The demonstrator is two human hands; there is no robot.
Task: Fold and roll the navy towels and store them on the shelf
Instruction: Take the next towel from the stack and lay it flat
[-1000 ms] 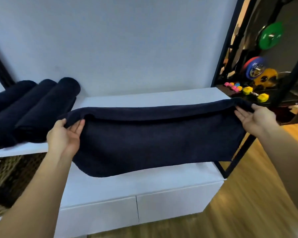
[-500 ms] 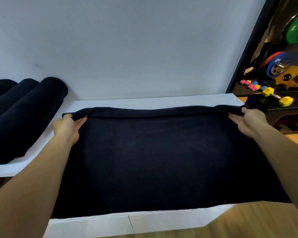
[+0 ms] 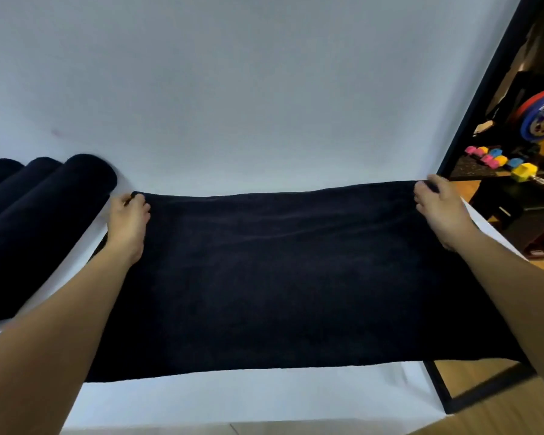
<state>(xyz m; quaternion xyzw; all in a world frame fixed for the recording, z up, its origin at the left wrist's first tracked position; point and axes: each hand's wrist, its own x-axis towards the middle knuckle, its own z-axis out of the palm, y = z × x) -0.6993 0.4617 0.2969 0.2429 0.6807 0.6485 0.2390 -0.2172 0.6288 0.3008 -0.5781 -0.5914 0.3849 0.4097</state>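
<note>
The left hand (image 3: 128, 221) has its fingers curled round the far left corner of the towel (image 3: 280, 277), and the right hand (image 3: 437, 208) pinches the far right corner the same way. Between them the navy towel lies spread across the white table (image 3: 233, 400), its far edge close to the wall. Three rolled towels (image 3: 38, 215) lie just beside the left hand. If one hand pulls harder than the other, I'd expect the edge to skew and the fold to come out crooked (the right end already sits at the table's edge and could slip off). A second ago the towel hung in the air between the hands; now it is down flat and stretched smooth.
</note>
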